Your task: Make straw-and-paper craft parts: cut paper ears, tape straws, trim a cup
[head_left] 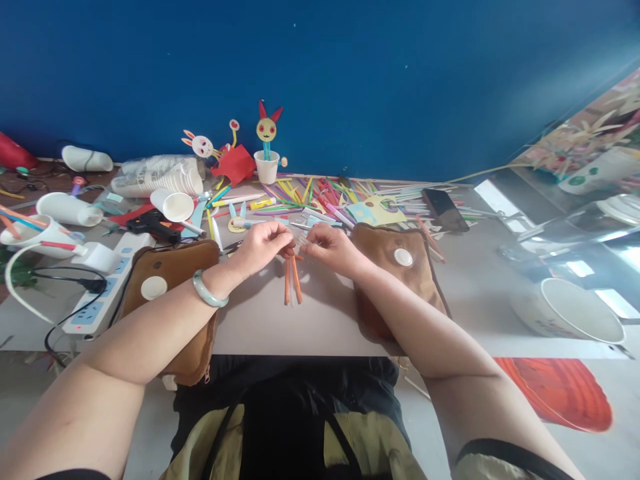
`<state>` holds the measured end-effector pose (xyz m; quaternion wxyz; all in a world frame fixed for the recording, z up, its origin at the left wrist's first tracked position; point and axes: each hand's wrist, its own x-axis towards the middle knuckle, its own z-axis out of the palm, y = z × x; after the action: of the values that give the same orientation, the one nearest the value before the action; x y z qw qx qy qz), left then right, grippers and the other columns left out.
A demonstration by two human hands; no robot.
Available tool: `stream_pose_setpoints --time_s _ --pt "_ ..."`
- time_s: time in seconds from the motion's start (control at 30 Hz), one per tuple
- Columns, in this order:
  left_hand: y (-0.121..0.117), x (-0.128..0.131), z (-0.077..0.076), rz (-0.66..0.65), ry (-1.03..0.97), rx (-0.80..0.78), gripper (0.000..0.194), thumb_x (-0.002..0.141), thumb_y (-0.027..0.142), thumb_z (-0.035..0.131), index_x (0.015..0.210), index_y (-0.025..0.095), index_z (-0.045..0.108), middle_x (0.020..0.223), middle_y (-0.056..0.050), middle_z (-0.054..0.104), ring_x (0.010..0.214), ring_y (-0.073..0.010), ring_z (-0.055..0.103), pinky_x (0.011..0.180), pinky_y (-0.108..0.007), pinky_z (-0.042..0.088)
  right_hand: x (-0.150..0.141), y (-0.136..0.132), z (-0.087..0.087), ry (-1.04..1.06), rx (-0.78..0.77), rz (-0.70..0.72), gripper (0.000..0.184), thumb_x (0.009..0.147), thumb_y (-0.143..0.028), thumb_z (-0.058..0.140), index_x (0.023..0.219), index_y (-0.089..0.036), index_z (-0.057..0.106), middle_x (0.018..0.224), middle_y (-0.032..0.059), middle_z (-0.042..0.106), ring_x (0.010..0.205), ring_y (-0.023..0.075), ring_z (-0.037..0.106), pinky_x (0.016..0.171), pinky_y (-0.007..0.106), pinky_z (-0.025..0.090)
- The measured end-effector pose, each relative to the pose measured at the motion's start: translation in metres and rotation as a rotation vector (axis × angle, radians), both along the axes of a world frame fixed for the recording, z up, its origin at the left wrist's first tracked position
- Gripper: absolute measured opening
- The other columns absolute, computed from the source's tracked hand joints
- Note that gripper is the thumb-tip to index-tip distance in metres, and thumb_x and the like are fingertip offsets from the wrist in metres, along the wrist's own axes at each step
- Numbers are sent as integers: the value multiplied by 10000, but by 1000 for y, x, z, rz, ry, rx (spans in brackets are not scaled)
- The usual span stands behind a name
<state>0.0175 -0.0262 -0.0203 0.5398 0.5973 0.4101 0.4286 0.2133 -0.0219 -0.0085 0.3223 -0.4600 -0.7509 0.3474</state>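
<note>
My left hand [271,238], with a jade-coloured bangle on its wrist, pinches the top of a small bundle of orange straws [293,283]. The straws hang down over the table, and a thin clear strip shows among them. Close by on the right, my right hand [325,245] is closed with fingertips pressed together. Something pale and translucent [301,239] shows between the two hands; its kind is too small to make out. Whether the right fingers also grip an orange straw is hard to see.
Brown hand-warmer pouches [400,280] lie beside both forearms. Behind are loose coloured straws [320,193], a paper cup with a rabbit figure [267,167] and a phone [445,210]. At left are a power strip [103,287], a glue gun [159,225] and stacked cups [160,177]; a white tub [570,310] stands right.
</note>
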Motion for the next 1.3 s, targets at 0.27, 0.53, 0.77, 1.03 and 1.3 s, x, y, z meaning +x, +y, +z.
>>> stream_pose_setpoints --time_s 0.27,0.53,0.77,1.03,1.3 --pt "1 -2 -7 43 132 143 310 789 433 753 833 157 619 779 -29 684 698 -143 676 641 -264 572 -1 -3 -3 -48 4 -38 196 741 -330 664 626 -186 597 761 2 501 748 145 467 681 291 382" --pt "4 0 -5 -10 146 65 265 826 396 714 796 150 618 679 -11 639 589 -121 602 540 -253 498 -1 0 -10 -83 46 -38 195 738 -307 693 624 -199 578 738 -6 477 709 144 460 712 311 427" --pt "4 -1 -6 -49 65 15 189 870 283 683 766 146 605 670 -4 624 601 -94 587 592 -242 495 3 3 -4 -72 54 21 315 761 -377 670 575 -206 482 670 -15 453 673 147 447 641 301 379" --pt "4 -1 -8 6 63 59 173 886 234 643 783 168 520 707 -3 622 643 -115 621 634 -277 503 2 1 5 -99 -30 24 327 789 -401 623 567 -209 481 657 -1 493 678 159 460 646 313 376" --pt "-4 -6 -2 129 451 507 193 851 122 587 755 213 446 677 13 584 611 -131 529 593 -291 395 -3 0 0 -89 40 56 488 801 -628 654 560 -225 521 641 2 502 653 169 466 732 376 439"
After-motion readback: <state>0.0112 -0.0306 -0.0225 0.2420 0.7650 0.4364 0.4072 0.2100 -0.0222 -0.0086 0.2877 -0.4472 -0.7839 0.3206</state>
